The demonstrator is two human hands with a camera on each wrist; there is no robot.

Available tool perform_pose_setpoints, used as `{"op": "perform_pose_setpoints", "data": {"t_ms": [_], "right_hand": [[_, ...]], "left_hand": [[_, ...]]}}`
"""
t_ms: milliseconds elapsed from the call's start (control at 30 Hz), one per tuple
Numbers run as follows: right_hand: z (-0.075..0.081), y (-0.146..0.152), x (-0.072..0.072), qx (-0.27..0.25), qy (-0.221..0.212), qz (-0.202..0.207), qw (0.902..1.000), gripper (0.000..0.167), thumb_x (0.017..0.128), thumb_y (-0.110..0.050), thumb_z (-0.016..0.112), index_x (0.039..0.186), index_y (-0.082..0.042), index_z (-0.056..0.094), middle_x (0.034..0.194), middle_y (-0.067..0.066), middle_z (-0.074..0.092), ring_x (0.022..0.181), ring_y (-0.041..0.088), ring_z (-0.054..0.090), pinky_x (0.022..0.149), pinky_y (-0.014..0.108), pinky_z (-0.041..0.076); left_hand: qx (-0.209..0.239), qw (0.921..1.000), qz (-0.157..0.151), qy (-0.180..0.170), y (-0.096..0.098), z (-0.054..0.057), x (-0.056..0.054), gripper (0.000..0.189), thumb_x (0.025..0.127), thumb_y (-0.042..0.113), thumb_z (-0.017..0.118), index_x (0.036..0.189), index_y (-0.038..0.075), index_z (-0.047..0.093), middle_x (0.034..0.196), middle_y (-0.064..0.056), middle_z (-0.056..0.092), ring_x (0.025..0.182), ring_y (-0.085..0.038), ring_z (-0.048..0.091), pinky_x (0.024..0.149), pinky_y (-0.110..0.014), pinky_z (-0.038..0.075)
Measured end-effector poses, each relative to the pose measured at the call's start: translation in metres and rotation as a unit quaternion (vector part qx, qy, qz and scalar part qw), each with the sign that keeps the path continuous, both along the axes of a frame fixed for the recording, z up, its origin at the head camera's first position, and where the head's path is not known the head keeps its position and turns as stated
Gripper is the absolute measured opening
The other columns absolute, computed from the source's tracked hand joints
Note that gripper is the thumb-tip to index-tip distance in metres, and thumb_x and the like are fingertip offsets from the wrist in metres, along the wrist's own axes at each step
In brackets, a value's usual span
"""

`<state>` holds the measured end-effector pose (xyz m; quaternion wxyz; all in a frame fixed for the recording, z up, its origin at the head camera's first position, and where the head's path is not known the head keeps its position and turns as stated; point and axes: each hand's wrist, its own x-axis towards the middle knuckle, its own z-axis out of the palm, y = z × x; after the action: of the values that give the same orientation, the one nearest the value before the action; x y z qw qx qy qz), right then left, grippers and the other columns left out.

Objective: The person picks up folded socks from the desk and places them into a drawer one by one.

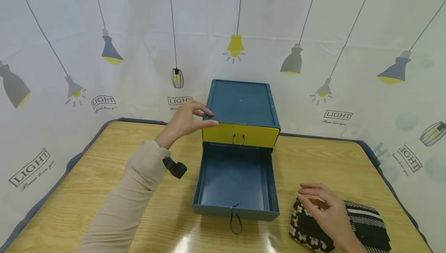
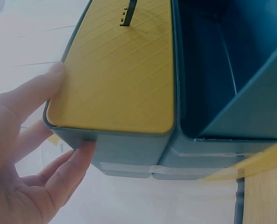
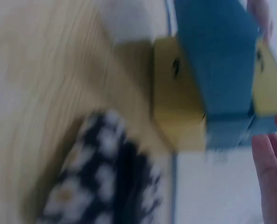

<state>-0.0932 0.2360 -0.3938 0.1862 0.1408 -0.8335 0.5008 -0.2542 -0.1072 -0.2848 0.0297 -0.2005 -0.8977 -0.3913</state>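
Note:
A drawer unit has a blue top (image 1: 240, 102) and a yellow upper drawer front (image 1: 256, 135) with a dark loop handle. Below it, the blue lower drawer (image 1: 230, 177) is pulled out, with nothing inside. My left hand (image 1: 186, 121) rests at the unit's upper left front corner. In the left wrist view, one fingertip (image 2: 57, 70) touches the top edge and another touches the side wall. My right hand (image 1: 331, 214) hovers, fingers loosely bent, over a folded black cloth with white flowers (image 1: 297, 222) and a black-and-white striped cloth (image 1: 371, 226). It holds nothing visible.
The unit stands on a wooden table (image 1: 104, 160), near its back edge. A white curtain (image 1: 139, 51) printed with lamps hangs behind and around the sides. A black wrist device (image 1: 175, 167) sits on the left sleeve. The right wrist view is blurred.

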Motion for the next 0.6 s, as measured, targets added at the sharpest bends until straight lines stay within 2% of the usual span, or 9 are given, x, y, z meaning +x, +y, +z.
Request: {"op": "perform_pose_setpoints", "data": {"t_ms": [67, 133, 233, 300, 400, 467, 533, 600], "right_hand": [[-0.011, 0.017, -0.010, 0.026, -0.032, -0.032, 0.9986, 0.013, 0.081, 0.002, 0.061, 0.093, 0.002, 0.065, 0.103, 0.002, 0.055, 0.089, -0.005, 0.053, 0.065, 0.018, 0.050], [-0.021, 0.034, -0.016, 0.049, -0.073, -0.051, 0.9948, 0.017, 0.083, -0.005, 0.061, 0.097, 0.004, 0.063, 0.105, 0.004, 0.054, 0.089, -0.010, 0.049, 0.067, 0.016, 0.048], [-0.033, 0.055, -0.023, 0.073, -0.145, -0.049, 0.9855, 0.028, 0.086, -0.016, 0.060, 0.106, 0.004, 0.060, 0.110, 0.012, 0.054, 0.088, -0.013, 0.047, 0.069, 0.016, 0.047], [-0.039, 0.066, -0.026, 0.074, -0.205, -0.030, 0.9756, 0.036, 0.087, -0.021, 0.058, 0.113, 0.003, 0.056, 0.114, 0.018, 0.053, 0.089, -0.009, 0.050, 0.070, 0.019, 0.048], [-0.047, 0.077, -0.029, 0.060, -0.290, 0.023, 0.9550, 0.046, 0.087, -0.025, 0.056, 0.122, 0.005, 0.048, 0.120, 0.024, 0.048, 0.098, 0.011, 0.055, 0.074, 0.028, 0.049], [-0.051, 0.082, -0.032, 0.056, -0.326, 0.058, 0.9419, 0.051, 0.087, -0.024, 0.057, 0.125, 0.006, 0.043, 0.123, 0.027, 0.044, 0.105, 0.027, 0.051, 0.076, 0.034, 0.048], [-0.054, 0.084, -0.034, 0.066, -0.345, 0.086, 0.9323, 0.053, 0.086, -0.024, 0.057, 0.127, 0.006, 0.041, 0.125, 0.028, 0.042, 0.110, 0.039, 0.044, 0.079, 0.039, 0.046], [-0.056, 0.085, -0.036, 0.085, -0.344, 0.098, 0.9299, 0.054, 0.085, -0.024, 0.060, 0.126, 0.005, 0.042, 0.125, 0.027, 0.041, 0.112, 0.044, 0.039, 0.079, 0.044, 0.044]], "left_hand": [[0.000, 1.0000, 0.001, -0.001, 0.000, 0.000, 0.000, 0.035, 0.072, 0.037, 0.072, 0.096, 0.012, 0.067, 0.112, -0.008, 0.049, 0.098, -0.025, 0.054, 0.079, -0.042, 0.046], [0.000, 1.0000, 0.002, -0.002, 0.000, 0.000, 0.000, 0.035, 0.071, 0.037, 0.072, 0.096, 0.012, 0.067, 0.112, -0.007, 0.049, 0.099, -0.025, 0.054, 0.079, -0.041, 0.046], [0.001, 1.0000, 0.001, -0.002, 0.000, 0.000, 0.000, 0.035, 0.071, 0.037, 0.073, 0.096, 0.013, 0.067, 0.111, -0.007, 0.049, 0.098, -0.025, 0.054, 0.079, -0.041, 0.046], [0.002, 1.0000, 0.001, -0.002, 0.000, 0.000, 0.000, 0.035, 0.071, 0.036, 0.073, 0.096, 0.012, 0.067, 0.111, -0.007, 0.049, 0.098, -0.026, 0.055, 0.079, -0.041, 0.046], [0.002, 1.0000, -0.002, 0.001, 0.000, 0.000, 0.000, 0.034, 0.071, 0.036, 0.073, 0.096, 0.012, 0.067, 0.111, -0.008, 0.049, 0.098, -0.026, 0.055, 0.079, -0.041, 0.046], [0.001, 1.0000, -0.003, 0.002, 0.000, 0.000, 0.000, 0.034, 0.071, 0.036, 0.073, 0.096, 0.012, 0.068, 0.111, -0.008, 0.049, 0.098, -0.026, 0.055, 0.079, -0.041, 0.046], [0.001, 1.0000, -0.002, 0.001, -0.001, 0.000, -0.001, 0.034, 0.072, 0.036, 0.073, 0.096, 0.012, 0.068, 0.111, -0.008, 0.049, 0.098, -0.026, 0.055, 0.079, -0.041, 0.046], [0.001, 1.0000, -0.001, 0.000, -0.001, 0.000, -0.001, 0.034, 0.072, 0.036, 0.072, 0.096, 0.012, 0.068, 0.111, -0.008, 0.049, 0.098, -0.026, 0.055, 0.079, -0.041, 0.046]]}}
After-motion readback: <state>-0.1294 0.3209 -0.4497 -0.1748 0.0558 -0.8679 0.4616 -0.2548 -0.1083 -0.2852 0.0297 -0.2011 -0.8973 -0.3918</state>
